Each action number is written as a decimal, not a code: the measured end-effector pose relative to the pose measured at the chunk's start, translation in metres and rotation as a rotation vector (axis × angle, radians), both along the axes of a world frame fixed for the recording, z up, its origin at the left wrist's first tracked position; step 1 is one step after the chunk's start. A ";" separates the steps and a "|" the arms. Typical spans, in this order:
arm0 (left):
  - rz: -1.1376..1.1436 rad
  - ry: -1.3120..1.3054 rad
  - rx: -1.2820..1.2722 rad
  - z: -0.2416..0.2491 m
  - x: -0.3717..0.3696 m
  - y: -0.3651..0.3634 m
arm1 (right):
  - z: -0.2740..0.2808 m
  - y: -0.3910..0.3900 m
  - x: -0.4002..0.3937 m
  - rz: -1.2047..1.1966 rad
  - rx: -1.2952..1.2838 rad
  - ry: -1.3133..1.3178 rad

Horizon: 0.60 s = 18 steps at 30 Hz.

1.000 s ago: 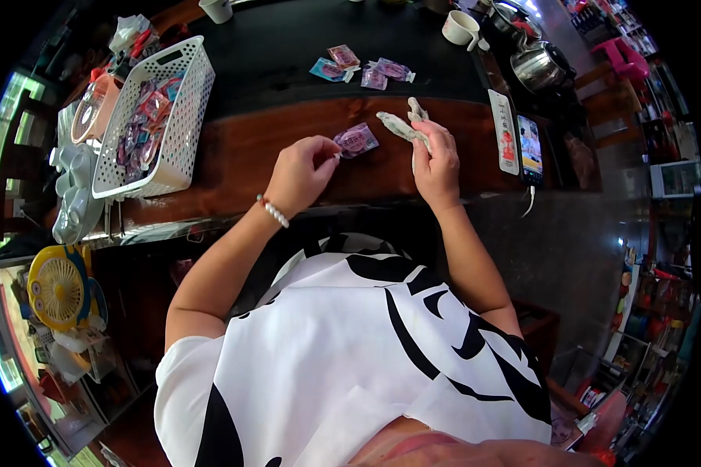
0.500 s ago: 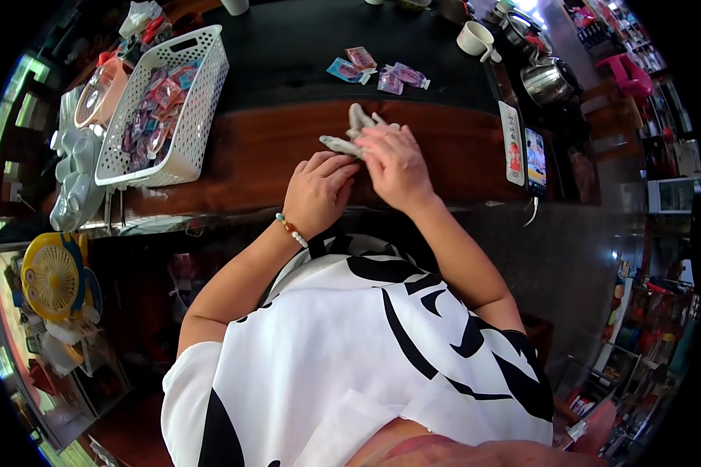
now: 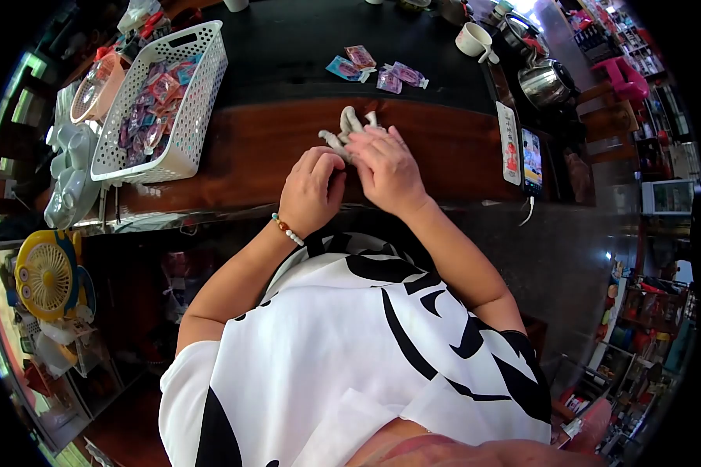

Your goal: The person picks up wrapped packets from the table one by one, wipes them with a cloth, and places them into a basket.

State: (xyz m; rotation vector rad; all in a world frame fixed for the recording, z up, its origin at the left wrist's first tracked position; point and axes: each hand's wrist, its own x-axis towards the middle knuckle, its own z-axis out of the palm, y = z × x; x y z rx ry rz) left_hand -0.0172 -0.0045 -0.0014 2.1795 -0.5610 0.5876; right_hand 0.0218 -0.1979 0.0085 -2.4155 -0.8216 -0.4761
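Note:
A pale grey cloth glove (image 3: 349, 121) lies bunched on the brown wooden strip of the table, its finger-like ends curling up and away from me. My left hand (image 3: 311, 183), with a beaded bracelet at the wrist, has its fingers curled and closed at the glove's near left side; the fingertips are partly hidden. Over the right part of the glove, my right hand (image 3: 389, 167) rests palm down with its fingers stretched out across the fabric. Beyond both hands, several small wrapped packets (image 3: 389, 81) in purple, blue and reddish colours lie on the dark tabletop.
To the left stands a white perforated basket (image 3: 185, 163) full of similar packets, beside a pink basket (image 3: 93, 101) and clear plastic containers (image 3: 72, 183). At the right are a phone (image 3: 532, 159), a white box (image 3: 509, 140), a mug (image 3: 473, 39) and a metal kettle (image 3: 545, 82).
My right hand has shifted slightly left and flattened over the glove. The glove's ends have bent into a more upright curl, and my left hand has moved slightly left.

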 end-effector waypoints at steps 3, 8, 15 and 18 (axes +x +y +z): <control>0.012 0.042 -0.043 0.003 -0.002 0.000 | -0.007 -0.006 0.017 -0.127 0.013 -0.038; 0.040 0.126 -0.147 0.004 -0.002 -0.003 | -0.008 0.002 0.017 -0.104 0.056 -0.010; 0.028 0.075 -0.121 0.005 0.001 -0.002 | -0.002 -0.001 -0.009 0.113 0.060 0.032; 0.032 0.099 -0.115 0.006 -0.001 -0.001 | -0.005 -0.014 -0.004 0.045 0.044 0.014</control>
